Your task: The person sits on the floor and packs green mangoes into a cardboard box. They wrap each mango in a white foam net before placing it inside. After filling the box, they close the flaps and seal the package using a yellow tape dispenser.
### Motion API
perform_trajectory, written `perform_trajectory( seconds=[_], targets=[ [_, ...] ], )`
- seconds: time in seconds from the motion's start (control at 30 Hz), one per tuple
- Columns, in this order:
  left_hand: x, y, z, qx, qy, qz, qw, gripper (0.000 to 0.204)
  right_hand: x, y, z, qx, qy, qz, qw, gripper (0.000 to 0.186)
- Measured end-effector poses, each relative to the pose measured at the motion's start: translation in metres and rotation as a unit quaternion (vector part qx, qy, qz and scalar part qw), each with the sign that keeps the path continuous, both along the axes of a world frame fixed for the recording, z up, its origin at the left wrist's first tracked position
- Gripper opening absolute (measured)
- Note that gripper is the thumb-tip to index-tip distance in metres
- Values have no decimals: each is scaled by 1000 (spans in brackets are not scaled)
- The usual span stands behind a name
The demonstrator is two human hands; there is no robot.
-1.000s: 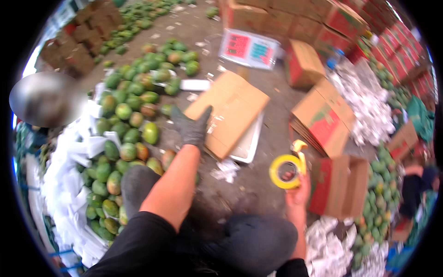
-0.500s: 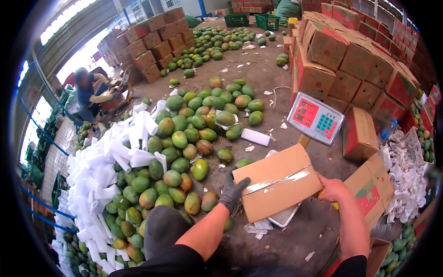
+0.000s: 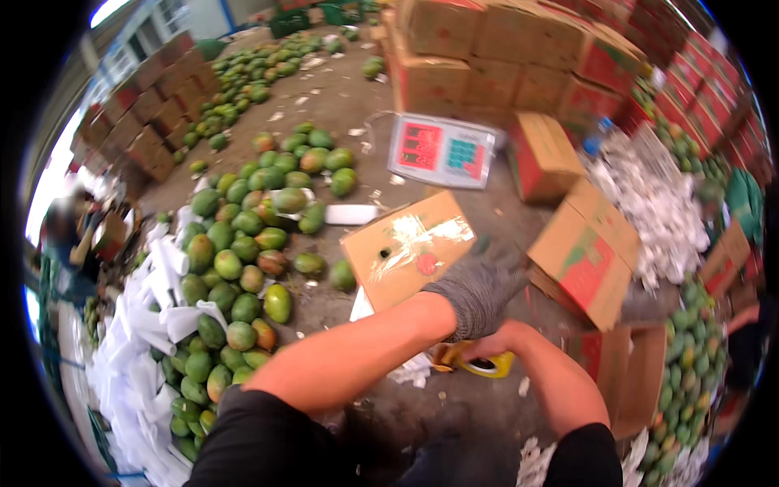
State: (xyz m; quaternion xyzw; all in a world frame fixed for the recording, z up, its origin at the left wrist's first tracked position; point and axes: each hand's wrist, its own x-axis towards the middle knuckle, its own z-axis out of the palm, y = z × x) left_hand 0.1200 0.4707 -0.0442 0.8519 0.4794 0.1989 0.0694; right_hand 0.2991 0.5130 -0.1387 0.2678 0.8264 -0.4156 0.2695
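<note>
A closed cardboard carton [image 3: 406, 247] with glossy clear tape across its face and a small dark hole rests tilted at the platform scale. My left hand [image 3: 479, 296], in a grey glove, reaches across my right arm beside the carton's lower right corner. Motion smears its fingers, so their grip cannot be made out. Below it, my bare right hand [image 3: 497, 342] is closed around a yellow tape dispenser [image 3: 491, 365], partly covered by the hand. Beyond the carton stands the scale's display head [image 3: 442, 152], with red readouts and green keys.
Loose mangoes [image 3: 243, 268] and white foam sleeves [image 3: 134, 357] are heaped at left. On the right lie a folded carton [image 3: 588, 252], an open carton [image 3: 641, 381] and crumpled white paper [image 3: 649, 203]. Stacked cartons [image 3: 511, 89] rise behind. A co-worker [image 3: 69, 243] sits far left.
The carton has been turned, showing a different face. My left hand has left its left side and crossed to the right. My right hand has moved down and nearer, and the view has swung right.
</note>
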Motion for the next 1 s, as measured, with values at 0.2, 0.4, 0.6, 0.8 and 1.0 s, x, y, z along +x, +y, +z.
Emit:
perform_trajectory(
  seconds=[0.2,0.4,0.6,0.8,1.0],
  targets=[
    [-25,16,-11,-59,-49,-64,995,76,110,-69,-54,9,65,-196,978,84],
    [-17,43,-6,-38,185,-27,982,84,181,-131,-108,3,122,-555,823,79],
    [-21,5,5,-89,238,-344,904,75,172,-117,-91,-181,467,-742,445,49],
    [-21,-5,9,-118,201,-335,913,82,107,-101,-126,-294,536,-729,307,43],
    [-19,-6,7,-103,183,-320,924,75,94,-72,-130,-284,586,-701,290,48]
  ],
)
